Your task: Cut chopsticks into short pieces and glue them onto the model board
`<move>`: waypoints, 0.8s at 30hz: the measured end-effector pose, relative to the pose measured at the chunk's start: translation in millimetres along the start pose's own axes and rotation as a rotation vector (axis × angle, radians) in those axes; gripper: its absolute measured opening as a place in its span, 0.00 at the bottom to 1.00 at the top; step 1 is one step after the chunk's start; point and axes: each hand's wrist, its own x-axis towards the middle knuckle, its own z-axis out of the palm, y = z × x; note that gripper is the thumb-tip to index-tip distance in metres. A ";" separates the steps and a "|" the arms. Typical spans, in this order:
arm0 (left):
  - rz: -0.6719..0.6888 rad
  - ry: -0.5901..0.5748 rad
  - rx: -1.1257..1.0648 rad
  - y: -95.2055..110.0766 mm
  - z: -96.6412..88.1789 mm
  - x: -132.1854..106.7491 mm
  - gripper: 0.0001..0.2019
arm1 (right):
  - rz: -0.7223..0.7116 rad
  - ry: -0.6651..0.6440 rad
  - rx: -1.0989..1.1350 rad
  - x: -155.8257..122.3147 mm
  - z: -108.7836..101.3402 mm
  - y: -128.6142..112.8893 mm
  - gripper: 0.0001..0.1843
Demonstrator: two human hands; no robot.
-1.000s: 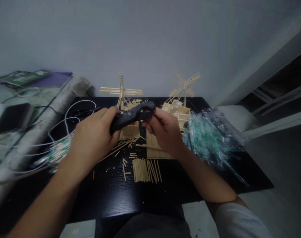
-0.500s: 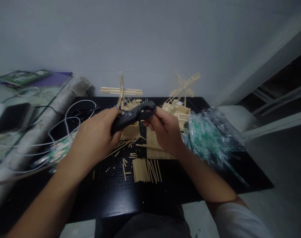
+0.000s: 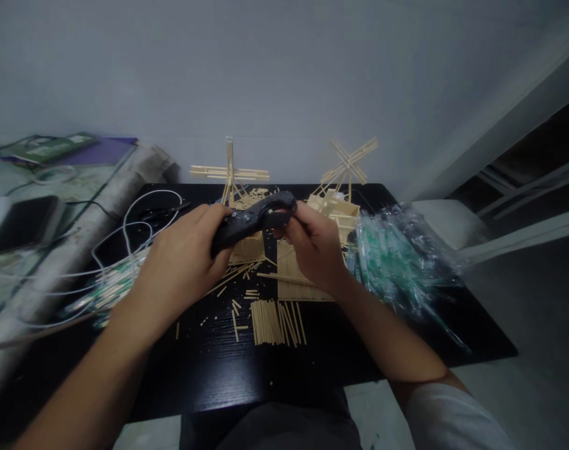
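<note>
My left hand [image 3: 178,265] is wrapped round the handles of a pair of black cutters [image 3: 252,219], held above the black table [image 3: 209,369]. My right hand [image 3: 312,247] is closed in a pinch right at the cutters' head; what its fingers hold is too small to make out. Below the hands lie a row of cut wooden sticks [image 3: 277,322], scattered short offcuts [image 3: 237,309] and a flat panel of glued sticks [image 3: 291,281].
Two stick windmill models stand at the back, one left [image 3: 228,172] and one right [image 3: 346,164], on a stick house [image 3: 335,209]. Clear plastic wrappers [image 3: 401,256] pile up on the right. White cables [image 3: 134,231] and a grey roll [image 3: 69,250] lie to the left.
The cutters' handles have closed a little, and both hands have shifted slightly. Everything else stays where it was.
</note>
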 end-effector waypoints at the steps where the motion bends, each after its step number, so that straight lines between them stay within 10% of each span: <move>1: -0.003 -0.001 -0.002 0.3 -0.2 0.0 0.18 | -0.004 0.000 0.003 0.2 -0.1 0.5 0.18; 24: -0.009 0.012 0.054 3.5 -0.1 -1.8 0.10 | -0.017 0.002 -0.015 0.7 -3.7 1.1 0.16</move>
